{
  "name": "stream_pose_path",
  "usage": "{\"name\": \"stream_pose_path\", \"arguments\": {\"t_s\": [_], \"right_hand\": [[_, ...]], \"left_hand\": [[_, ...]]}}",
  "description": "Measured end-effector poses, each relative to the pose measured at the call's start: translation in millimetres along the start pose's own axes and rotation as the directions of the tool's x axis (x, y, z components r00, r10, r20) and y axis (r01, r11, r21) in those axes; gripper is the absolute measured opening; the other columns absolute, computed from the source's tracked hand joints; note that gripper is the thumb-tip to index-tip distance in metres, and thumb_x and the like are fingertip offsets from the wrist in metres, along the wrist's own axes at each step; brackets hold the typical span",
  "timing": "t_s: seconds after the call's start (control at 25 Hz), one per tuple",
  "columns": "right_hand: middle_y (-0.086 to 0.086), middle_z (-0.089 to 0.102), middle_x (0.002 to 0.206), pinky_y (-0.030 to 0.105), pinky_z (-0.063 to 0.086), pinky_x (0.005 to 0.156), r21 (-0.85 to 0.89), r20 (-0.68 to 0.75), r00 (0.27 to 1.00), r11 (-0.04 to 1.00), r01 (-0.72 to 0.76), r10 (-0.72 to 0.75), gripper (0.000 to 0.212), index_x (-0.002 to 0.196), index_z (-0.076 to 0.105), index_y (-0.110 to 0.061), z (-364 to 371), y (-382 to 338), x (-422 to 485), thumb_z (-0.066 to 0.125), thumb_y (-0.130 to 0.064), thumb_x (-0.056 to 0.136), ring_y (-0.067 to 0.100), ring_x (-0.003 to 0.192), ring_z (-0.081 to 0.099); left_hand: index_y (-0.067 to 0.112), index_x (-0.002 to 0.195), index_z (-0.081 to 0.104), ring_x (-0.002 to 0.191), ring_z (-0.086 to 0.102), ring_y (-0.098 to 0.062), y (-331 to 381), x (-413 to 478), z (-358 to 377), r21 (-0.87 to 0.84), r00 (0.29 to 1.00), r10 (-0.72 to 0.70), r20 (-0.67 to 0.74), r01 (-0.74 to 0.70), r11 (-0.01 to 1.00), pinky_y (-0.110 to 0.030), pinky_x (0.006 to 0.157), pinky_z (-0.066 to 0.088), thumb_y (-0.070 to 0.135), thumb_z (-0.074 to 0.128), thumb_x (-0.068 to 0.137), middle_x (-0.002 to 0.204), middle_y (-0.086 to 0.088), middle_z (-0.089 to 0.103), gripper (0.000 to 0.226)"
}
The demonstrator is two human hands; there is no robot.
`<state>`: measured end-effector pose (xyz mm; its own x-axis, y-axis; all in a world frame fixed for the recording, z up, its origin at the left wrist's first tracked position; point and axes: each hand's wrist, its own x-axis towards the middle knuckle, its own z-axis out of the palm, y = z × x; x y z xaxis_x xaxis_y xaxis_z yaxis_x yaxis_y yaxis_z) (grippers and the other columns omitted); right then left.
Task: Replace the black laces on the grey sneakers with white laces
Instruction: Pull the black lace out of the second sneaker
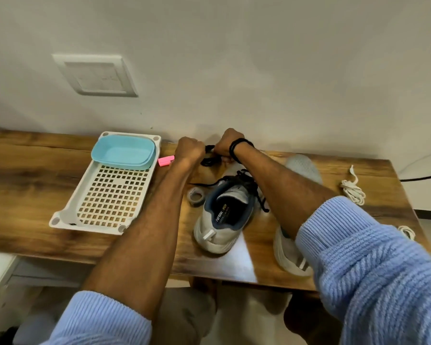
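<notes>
Nearest us on the bench (30, 168), the left grey sneaker (215, 224) sits at 6 o'clock, its threaded black lace (260, 199) loose. The right grey sneaker (288, 253) sits at 4 o'clock, partly under our forearm. White laces (353, 191) lie at 3 o'clock. At 12 o'clock, our left grip (189, 150) and right grip (225, 145) both clutch a bundled black lace (209, 161).

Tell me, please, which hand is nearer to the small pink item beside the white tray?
Left. The left hand sits just right of the pink item; the right hand is farther right, beyond the black lace.
</notes>
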<state>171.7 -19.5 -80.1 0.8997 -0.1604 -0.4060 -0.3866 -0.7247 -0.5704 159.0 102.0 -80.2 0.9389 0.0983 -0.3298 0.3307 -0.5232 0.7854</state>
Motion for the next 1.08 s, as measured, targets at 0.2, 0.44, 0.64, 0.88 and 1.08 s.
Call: {"name": "stream_pose_path", "arguments": {"t_s": [0.2,0.44,0.64,0.88,1.08], "right_hand": [[0.01,0.062,0.076,0.025,0.047,0.04,-0.139,0.002,0.999,0.989,0.047,-0.047,0.029,0.072,0.054,-0.01,2.7,-8.5,-0.2,0.069,-0.027,0.091,0.022,0.056,0.061],[0.009,0.067,0.085,0.028,0.047,0.058,-0.195,-0.1,0.977,0.966,0.168,-0.19,0.02,0.08,0.064,-0.004,-10.2,-0.5,-16.4,0.064,-0.021,0.09,0.028,0.086,0.063],[0.006,0.073,0.11,0.028,0.049,0.092,-0.015,-0.235,0.941,0.969,0.247,-0.244,0.02,0.104,0.076,-0.008,-40.8,32.2,-55.4,0.061,-0.017,0.093,0.022,0.106,0.065],[0.012,0.072,0.108,0.031,0.051,0.087,-0.072,-0.415,0.906,0.995,0.063,-0.088,0.02,0.1,0.073,-0.009,-65.1,88.3,-131.2,0.059,-0.02,0.09,0.03,0.102,0.064],[0.022,0.054,0.123,0.04,0.048,0.083,-0.106,-0.26,0.95,0.972,-0.208,0.175,0.074,0.113,0.066,-0.018,-39.6,138.0,-184.9,0.042,-0.078,0.078,0.04,0.107,0.055]], "left_hand": [[-0.005,0.121,0.058,0.11,0.061,-0.035,0.2,-2.7,-1.9,0.126,0.999,-0.043,0.02,0.04,0.991,-0.034,0.075,0.044,0.012,0.047,0.099,0.122,-0.023,0.062,0.029],[-0.005,0.116,0.06,0.11,0.061,-0.037,5.5,-12.6,-4.6,0.249,1.0,-0.003,0.009,0.0,0.969,-0.032,0.074,0.044,0.011,0.049,0.097,0.119,-0.023,0.063,0.027],[-0.008,0.124,0.059,0.116,0.06,-0.043,8.9,-23.6,-21.6,0.137,1.0,-0.013,-0.022,0.016,0.99,-0.045,0.093,0.053,0.011,0.047,0.095,0.126,-0.028,0.062,0.037],[-0.001,0.099,0.065,0.103,0.062,-0.041,14.2,-97.4,-25.8,0.172,0.991,0.118,0.067,-0.128,0.977,-0.038,0.076,0.047,0.019,0.052,0.098,0.108,-0.028,0.065,0.024],[0.015,0.134,0.057,0.119,0.059,-0.03,2.6,-167.0,-12.2,0.27,0.92,0.033,0.389,-0.148,0.951,-0.041,0.101,0.049,0.05,0.059,0.096,0.13,-0.01,0.062,0.052]]}}
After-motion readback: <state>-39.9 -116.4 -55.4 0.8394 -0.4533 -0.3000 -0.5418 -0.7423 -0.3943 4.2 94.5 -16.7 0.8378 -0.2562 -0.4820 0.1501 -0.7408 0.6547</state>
